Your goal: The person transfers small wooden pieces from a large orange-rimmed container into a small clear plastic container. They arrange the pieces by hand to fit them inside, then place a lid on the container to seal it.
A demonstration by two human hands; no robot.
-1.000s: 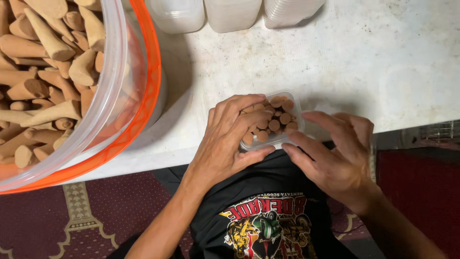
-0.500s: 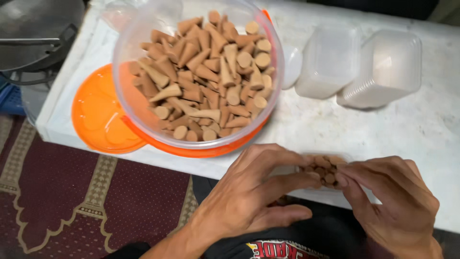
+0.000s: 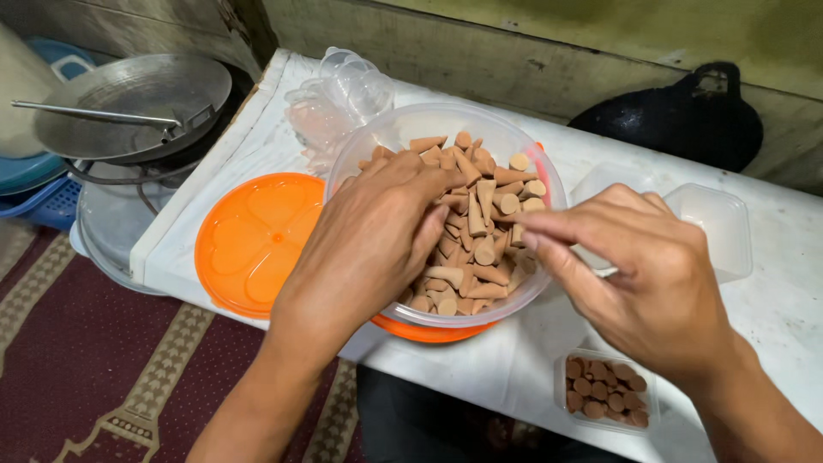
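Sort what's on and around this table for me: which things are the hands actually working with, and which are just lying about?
In use:
left hand, reaching into the big clear tub
tan cones in the tub
right hand, over the tub's rim
small filled box by the right wrist

Lying about:
orange lid
empty clear boxes
stacked clear cups
metal pan
black pan

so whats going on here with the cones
A person reaches both hands into a clear plastic tub of tan cone-shaped pieces on a white table. The left hand digs among the cones; the right hand pinches at them. A small clear container packed with cones sits by the table's near edge, and an orange lid lies left of the tub.
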